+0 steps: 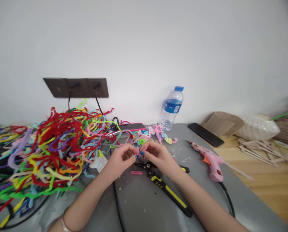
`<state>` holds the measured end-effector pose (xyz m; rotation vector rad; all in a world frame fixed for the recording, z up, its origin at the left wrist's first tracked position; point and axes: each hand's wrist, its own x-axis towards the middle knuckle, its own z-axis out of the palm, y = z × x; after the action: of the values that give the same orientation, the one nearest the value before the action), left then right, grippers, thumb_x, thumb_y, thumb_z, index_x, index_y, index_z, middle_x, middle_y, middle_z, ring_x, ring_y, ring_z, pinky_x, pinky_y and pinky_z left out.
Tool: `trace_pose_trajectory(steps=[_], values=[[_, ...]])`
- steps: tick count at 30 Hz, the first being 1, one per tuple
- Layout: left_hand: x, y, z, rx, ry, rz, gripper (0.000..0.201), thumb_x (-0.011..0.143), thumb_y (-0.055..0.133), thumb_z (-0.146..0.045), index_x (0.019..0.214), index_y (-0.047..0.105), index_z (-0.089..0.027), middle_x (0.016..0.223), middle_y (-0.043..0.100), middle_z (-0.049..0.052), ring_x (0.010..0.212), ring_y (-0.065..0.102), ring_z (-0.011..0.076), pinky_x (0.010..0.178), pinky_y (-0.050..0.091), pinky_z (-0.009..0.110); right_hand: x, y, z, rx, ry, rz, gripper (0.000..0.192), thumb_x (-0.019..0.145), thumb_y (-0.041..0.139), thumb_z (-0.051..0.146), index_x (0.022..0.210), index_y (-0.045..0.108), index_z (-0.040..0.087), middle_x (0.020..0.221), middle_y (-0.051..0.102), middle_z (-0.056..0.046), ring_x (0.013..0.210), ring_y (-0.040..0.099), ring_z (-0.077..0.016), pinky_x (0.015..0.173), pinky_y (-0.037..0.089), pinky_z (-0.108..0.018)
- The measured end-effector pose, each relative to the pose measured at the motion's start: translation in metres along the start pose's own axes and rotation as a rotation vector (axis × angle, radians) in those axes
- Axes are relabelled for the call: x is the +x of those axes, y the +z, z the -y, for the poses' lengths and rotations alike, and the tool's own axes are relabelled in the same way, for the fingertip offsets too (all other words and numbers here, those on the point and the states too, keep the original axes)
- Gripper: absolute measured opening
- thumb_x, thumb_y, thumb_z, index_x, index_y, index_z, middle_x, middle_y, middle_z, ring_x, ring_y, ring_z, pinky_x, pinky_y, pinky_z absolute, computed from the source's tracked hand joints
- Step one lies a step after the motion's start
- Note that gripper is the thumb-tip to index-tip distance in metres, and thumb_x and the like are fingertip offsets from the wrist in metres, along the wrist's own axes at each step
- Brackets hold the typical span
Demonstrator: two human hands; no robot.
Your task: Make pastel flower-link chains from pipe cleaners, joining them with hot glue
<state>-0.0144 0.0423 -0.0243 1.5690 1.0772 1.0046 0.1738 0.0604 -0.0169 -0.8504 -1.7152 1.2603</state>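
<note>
Head view: I watch the left hand (123,158) and right hand (159,157) pinching pink fuzzy wire (145,148) (yellow-black pliers (171,195) lie beneath).

Mid-frame, my right grip (159,156) hides part of the pliers (170,195), and the pink bit (137,150) I pinch is too small to tell.
</note>
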Motion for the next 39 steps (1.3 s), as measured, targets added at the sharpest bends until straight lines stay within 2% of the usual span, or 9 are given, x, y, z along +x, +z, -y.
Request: trace_pose_trajectory(steps=[6, 10, 15, 18, 21, 24, 28, 34, 39], values=[[-0.002, 0.002, -0.008, -0.232, -0.08, -0.017, 0.016, 0.078, 0.069, -0.029, 0.081, 0.058, -0.017, 0.071, 0.053, -0.004, 0.064, 0.049, 0.0097, 0.059, 0.036, 0.02, 0.001, 0.0, -0.001, 0.261, 0.055, -0.011, 0.028, 0.083, 0.072, 0.047, 0.084, 0.066, 0.02, 0.081, 0.063, -0.002, 0.073, 0.058, -0.0153, 0.073, 0.048, -0.03], [-0.003, 0.003, -0.01, -0.447, -0.151, -0.083, 0.03, 0.072, 0.078, -0.038, 0.08, 0.059, -0.017, 0.076, 0.055, -0.004, 0.062, 0.047, 0.0077, 0.056, 0.035, 0.02, 0.001, 0.004, 0.002, 0.424, 0.026, -0.053, 0.023, 0.082, 0.075, 0.042, 0.082, 0.066, 0.022, 0.083, 0.065, -0.001, 0.077, 0.059, -0.0151, 0.076, 0.049, -0.029], [-0.003, 0.007, -0.017, -0.666, -0.231, -0.122, 0.041, 0.063, 0.088, -0.041, 0.076, 0.058, -0.016, 0.074, 0.055, -0.003, 0.064, 0.05, 0.0079, 0.058, 0.039, 0.019, 0.001, 0.009, 0.006, 0.547, 0.055, -0.077, 0.023, 0.08, 0.077, 0.042, 0.078, 0.065, 0.022, 0.079, 0.066, 0.0, 0.07, 0.056, -0.0131, 0.066, 0.047, -0.025], [-0.004, 0.01, -0.019, -0.723, -0.228, -0.124, 0.042, 0.061, 0.089, -0.04, 0.075, 0.058, -0.016, 0.074, 0.057, -0.002, 0.063, 0.048, 0.0077, 0.056, 0.038, 0.019, 0.001, 0.01, 0.008, 0.557, 0.075, -0.08, 0.023, 0.079, 0.078, 0.041, 0.078, 0.064, 0.023, 0.076, 0.065, 0.001, 0.067, 0.055, -0.0122, 0.059, 0.044, -0.022], [-0.006, 0.01, -0.018, -0.74, -0.222, -0.101, 0.039, 0.063, 0.089, -0.039, 0.075, 0.058, -0.017, 0.068, 0.053, -0.004, 0.058, 0.041, 0.0067, 0.052, 0.035, 0.019, 0.0, 0.009, 0.008, 0.557, 0.09, -0.081, 0.022, 0.078, 0.079, 0.04, 0.08, 0.065, 0.023, 0.073, 0.065, 0.002, 0.065, 0.055, -0.0119, 0.057, 0.043, -0.021], [-0.006, 0.008, -0.016, -0.714, -0.228, -0.071, 0.036, 0.065, 0.087, -0.04, 0.078, 0.061, -0.018, 0.063, 0.047, -0.006, 0.054, 0.038, 0.0063, 0.051, 0.034, 0.019, 0.0, 0.008, 0.007, 0.535, 0.091, -0.079, 0.024, 0.078, 0.078, 0.044, 0.083, 0.067, 0.023, 0.073, 0.067, 0.0, 0.066, 0.058, -0.0134, 0.059, 0.046, -0.024], [-0.003, 0.004, -0.013, -0.572, -0.214, -0.086, 0.037, 0.068, 0.084, -0.045, 0.085, 0.065, -0.018, 0.066, 0.051, -0.005, 0.055, 0.039, 0.0066, 0.051, 0.033, 0.02, 0.0, 0.004, 0.005, 0.438, 0.12, -0.084, 0.026, 0.077, 0.078, 0.046, 0.083, 0.07, 0.021, 0.077, 0.07, -0.002, 0.066, 0.061, -0.0141, 0.065, 0.05, -0.028], [-0.002, 0.0, -0.006, -0.138, -0.028, -0.066, 0.02, 0.078, 0.072, -0.035, 0.08, 0.067, -0.016, 0.067, 0.056, -0.002, 0.062, 0.047, 0.0105, 0.058, 0.035, 0.022, 0.0, 0.0, 0.001, 0.358, 0.215, -0.038, 0.025, 0.07, 0.084, 0.041, 0.076, 0.074, 0.019, 0.072, 0.071, -0.001, 0.061, 0.062, -0.0118, 0.064, 0.05, -0.026], [-0.003, 0.001, -0.006, 0.043, 0.041, -0.057, 0.017, 0.084, 0.061, -0.031, 0.082, 0.068, -0.016, 0.073, 0.061, 0.001, 0.065, 0.051, 0.0132, 0.059, 0.035, 0.024, 0.001, 0.002, -0.005, 0.331, 0.274, -0.051, 0.029, 0.066, 0.086, 0.042, 0.073, 0.074, 0.017, 0.067, 0.072, -0.001, 0.06, 0.065, -0.0128, 0.062, 0.05, -0.026]])
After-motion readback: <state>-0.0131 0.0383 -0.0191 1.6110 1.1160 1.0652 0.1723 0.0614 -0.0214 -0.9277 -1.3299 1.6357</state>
